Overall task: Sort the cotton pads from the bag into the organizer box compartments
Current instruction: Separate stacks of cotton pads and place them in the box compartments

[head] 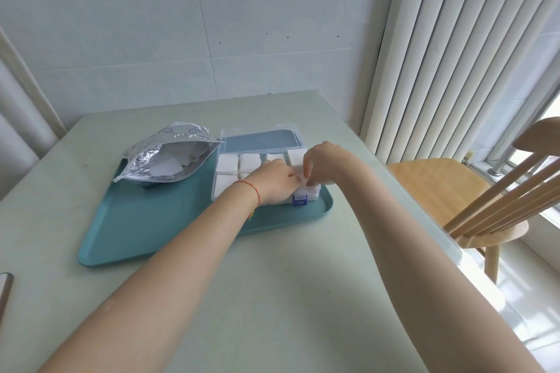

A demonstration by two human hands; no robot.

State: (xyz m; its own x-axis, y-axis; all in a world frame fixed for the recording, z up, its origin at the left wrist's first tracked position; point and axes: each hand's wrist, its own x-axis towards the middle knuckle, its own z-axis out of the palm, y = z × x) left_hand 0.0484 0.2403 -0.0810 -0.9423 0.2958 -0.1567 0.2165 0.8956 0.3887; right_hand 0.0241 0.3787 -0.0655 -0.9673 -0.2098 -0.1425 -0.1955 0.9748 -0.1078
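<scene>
Both hands meet over the right end of the organizer box (230, 188). Our left hand (274, 180) lies across the near compartments with fingers curled, and our right hand (322, 160) arches down from above, fingertips pinching at a small white piece between them, most likely a cotton pad (302, 179). We cannot tell for sure whether the left hand grips that pad or only steadies it.

The box sits on the right half of the teal tray (145, 221), lid laid back toward the far edge, blue latch (300, 200) facing the near edge. Several compartments already hold white stacks (227, 163). The foil bag (169, 160) lies open at the tray's far left corner with more pads showing inside.

We judge the pads very light, soft and compressible, prone to fraying or peeling apart. A stack is best taken by its flat faces with a light pinch, then pressed down evenly into its compartment.
</scene>
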